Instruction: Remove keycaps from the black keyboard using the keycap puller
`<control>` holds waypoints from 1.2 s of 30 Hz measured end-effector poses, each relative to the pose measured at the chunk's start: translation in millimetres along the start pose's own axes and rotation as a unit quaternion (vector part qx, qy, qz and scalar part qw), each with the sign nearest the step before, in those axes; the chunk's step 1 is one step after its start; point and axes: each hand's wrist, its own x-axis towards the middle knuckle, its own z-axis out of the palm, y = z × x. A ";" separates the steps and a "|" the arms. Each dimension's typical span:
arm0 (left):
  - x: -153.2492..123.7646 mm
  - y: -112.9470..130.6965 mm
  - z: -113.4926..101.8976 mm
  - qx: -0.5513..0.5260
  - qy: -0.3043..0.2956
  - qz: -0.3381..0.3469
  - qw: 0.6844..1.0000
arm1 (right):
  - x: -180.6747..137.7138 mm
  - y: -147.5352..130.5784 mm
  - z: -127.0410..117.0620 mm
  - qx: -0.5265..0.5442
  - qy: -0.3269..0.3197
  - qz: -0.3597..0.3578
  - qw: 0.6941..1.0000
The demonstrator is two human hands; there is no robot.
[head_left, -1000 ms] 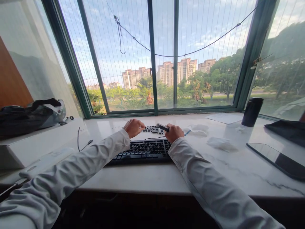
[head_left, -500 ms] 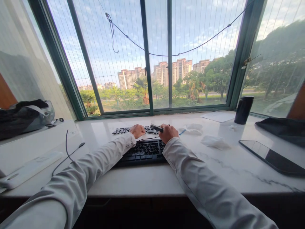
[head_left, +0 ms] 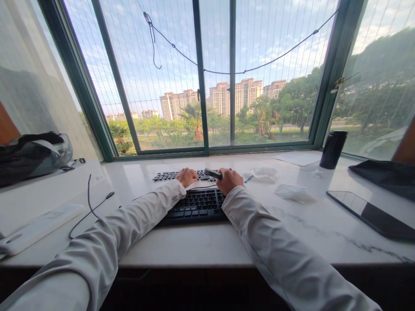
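Observation:
My left hand (head_left: 187, 177) rests with curled fingers over rows of black keys (head_left: 166, 176) on the white tabletop. Whether these are loose keycaps or part of a pale keyboard I cannot tell. What its fingertips hold, if anything, is hidden. Just to the right, my right hand (head_left: 230, 181) is closed around a short black tool (head_left: 213, 174) that points left above the same rows; its exact kind does not show. Nearer to me lies a black keyboard (head_left: 199, 207), partly covered by my forearms. Its thin cable (head_left: 204, 187) runs along its far edge.
Crumpled clear plastic (head_left: 295, 193) and a dark phone-like slab (head_left: 369, 214) lie to the right. A black bottle (head_left: 333, 150) stands by the window. On the left are a white power strip (head_left: 42, 226), a loose cable (head_left: 89, 216) and a dark bag (head_left: 35, 153).
The view has shifted very slightly. Both hands and the black tool stay in nearly the same place.

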 end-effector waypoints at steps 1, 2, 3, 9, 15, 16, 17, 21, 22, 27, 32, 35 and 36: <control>-0.4 -0.5 0.0 0.001 0.000 0.001 1.000 | 0.0 0.0 -0.1 0.001 -0.003 -0.001 1.000; -0.7 -1.0 0.1 0.001 0.000 0.001 1.000 | 0.0 0.1 -0.2 0.001 -0.006 -0.002 1.000; -1.0 -1.5 0.3 0.000 0.000 0.001 1.000 | 0.0 0.2 -0.2 0.001 -0.008 -0.003 1.000; -1.8 0.1 1.3 -0.003 0.001 -0.006 1.000 | 0.4 0.7 0.7 0.002 -0.004 -0.007 1.000; -3.8 4.5 -5.4 -0.004 0.001 -0.005 1.000 | -0.6 -0.3 1.1 0.002 -0.003 -0.008 1.000; -4.3 4.5 -8.2 -0.003 0.002 -0.006 1.000 | -0.7 -0.5 1.2 0.002 -0.003 -0.008 1.000; -5.0 4.3 -11.6 -0.001 0.004 -0.007 1.000 | -0.8 -0.5 1.4 0.003 -0.004 -0.008 1.000; -13.2 3.8 -30.9 -0.011 0.042 0.001 0.999 | -0.1 0.1 3.1 0.010 -0.001 -0.009 1.000; -17.3 4.5 -36.8 -0.021 0.055 0.009 0.998 | 0.3 0.3 3.6 0.014 0.000 -0.009 1.000; -52.4 15.0 -66.6 -0.097 0.042 0.071 0.992 | 2.5 -1.6 4.6 0.085 -0.002 0.001 0.996; -91.7 21.0 -80.9 -0.166 -0.032 0.059 0.984 | 2.0 -11.4 8.0 0.309 -0.024 -0.013 0.951; -104.7 18.6 -78.9 -0.228 -0.076 0.070 0.968 | -1.7 -19.2 14.1 0.520 -0.080 0.024 0.850; -107.1 17.9 -77.4 -0.253 -0.094 0.080 0.960 | -3.8 -22.4 16.0 0.590 -0.106 0.038 0.800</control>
